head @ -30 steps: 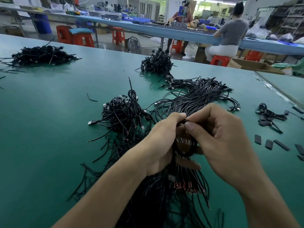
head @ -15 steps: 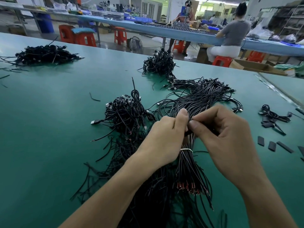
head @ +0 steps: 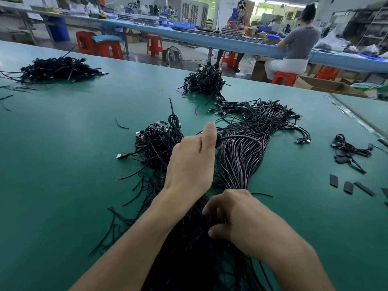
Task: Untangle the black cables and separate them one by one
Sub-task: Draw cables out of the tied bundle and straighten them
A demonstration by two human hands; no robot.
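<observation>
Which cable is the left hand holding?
Start at the green table, then the long bundle at its middle. Arching over it from the left hand is a single cable; unlike its flat-lying neighbours, it is raised and ends in a red tip.

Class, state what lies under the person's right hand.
The bundle of black cables lies under the right hand, whose fingers curl into it. The hand covers exactly which cables it grips.

We find one cable heap (head: 56,69) at the table's (head: 63,175) upper left, a second heap (head: 204,80) at upper centre. The long bundle (head: 247,148) lies mid-frame, a tangled clump (head: 155,141) just left.
</observation>
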